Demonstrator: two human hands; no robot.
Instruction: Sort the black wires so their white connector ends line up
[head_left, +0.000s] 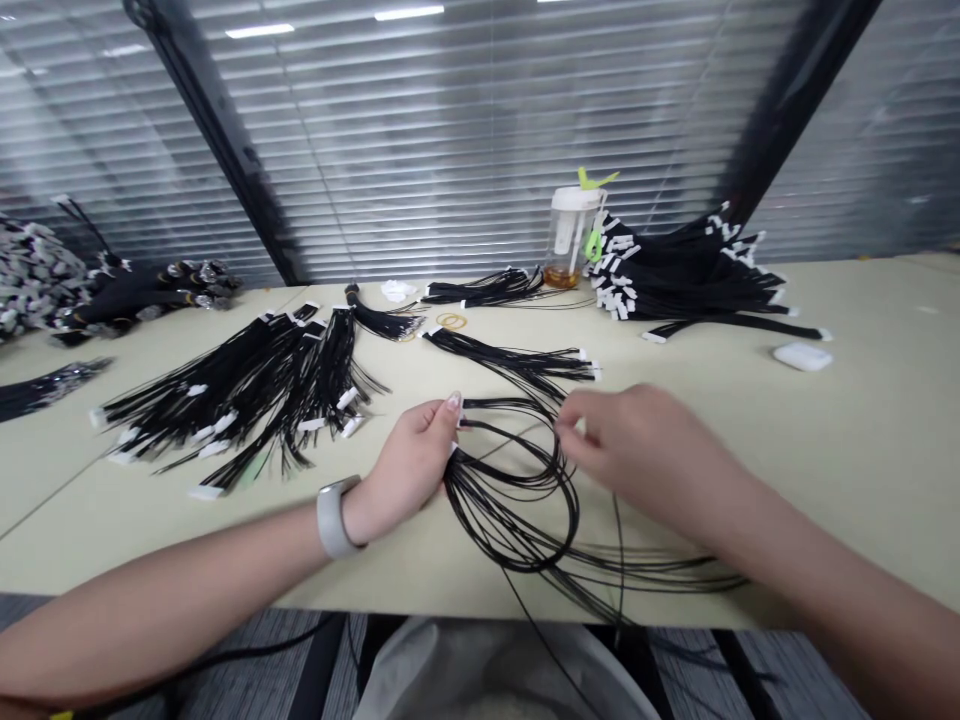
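My left hand [411, 462], with a grey watch on the wrist, pinches the white connector end of a bundle of thin black wires [517, 505] that loops on the pale table [862, 450]. My right hand [637, 445] is blurred; its fingers close on the wire loop at its upper right side. Loose ends of the wires trail off toward the table's front edge. Just beyond the hands lies another bundle of black wires with white connectors [525, 362].
Large fanned piles of black wire harnesses lie at the left [247, 390] and back right [675, 275]. A clear bottle with a green straw [574, 232], rubber bands [451, 321] and a white earbud case [802, 356] also sit here. Blinds cover the windows behind.
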